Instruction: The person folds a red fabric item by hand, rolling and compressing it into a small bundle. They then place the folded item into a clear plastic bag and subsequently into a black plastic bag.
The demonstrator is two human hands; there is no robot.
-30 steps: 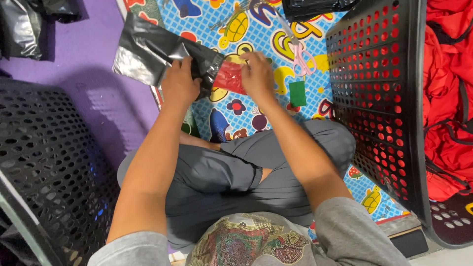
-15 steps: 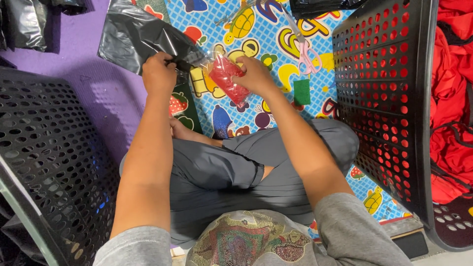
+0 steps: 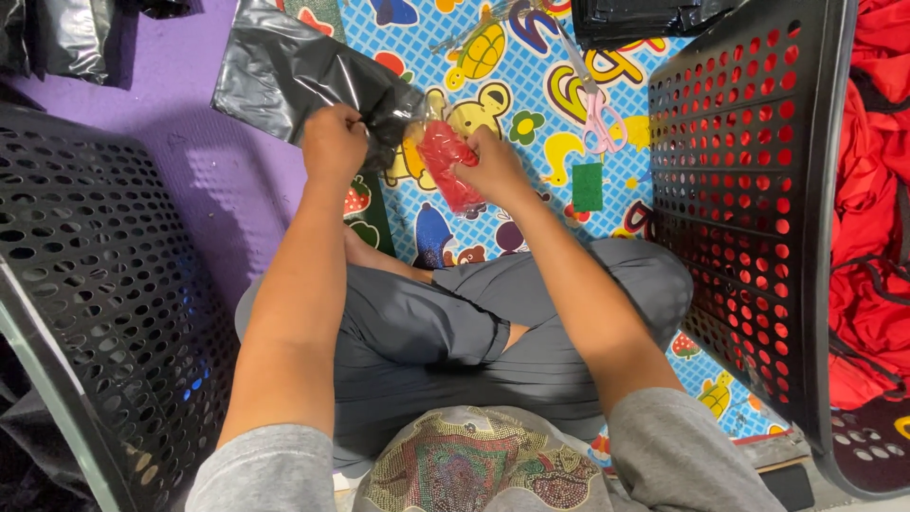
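Person sat cross-legged on the floor, grey trousers, seen from above. Largest items: a black perforated plastic crate (image 3: 95, 284) at the left, and a second black perforated crate (image 3: 749, 209) at the right, this one holding red fabric (image 3: 877, 218) that showed through its holes and over its far side. Between them lay a colourful cartoon-print play mat (image 3: 512, 85) over a purple floor covering (image 3: 180, 161). A black plastic bag (image 3: 284, 71) lay spread on the mat and purple covering at far left of centre; the left hand (image 3: 334, 142) was closed in a fist on the bag's near right edge, gripping it. The right hand (image 3: 493, 169) was closed around a small red item in clear wrap (image 3: 447, 163), held just beside the mouth of the bag, its far end touching or nearly touching the black plastic; could not tell whether any of it sat inside. More black plastic bags (image 3: 645, 17) sat at the far edge. Pink-handled scissors (image 3: 597, 118) lay on the mat right of the hands, near the right crate. A small green rectangle (image 3: 588, 187) lay just near of the scissors.
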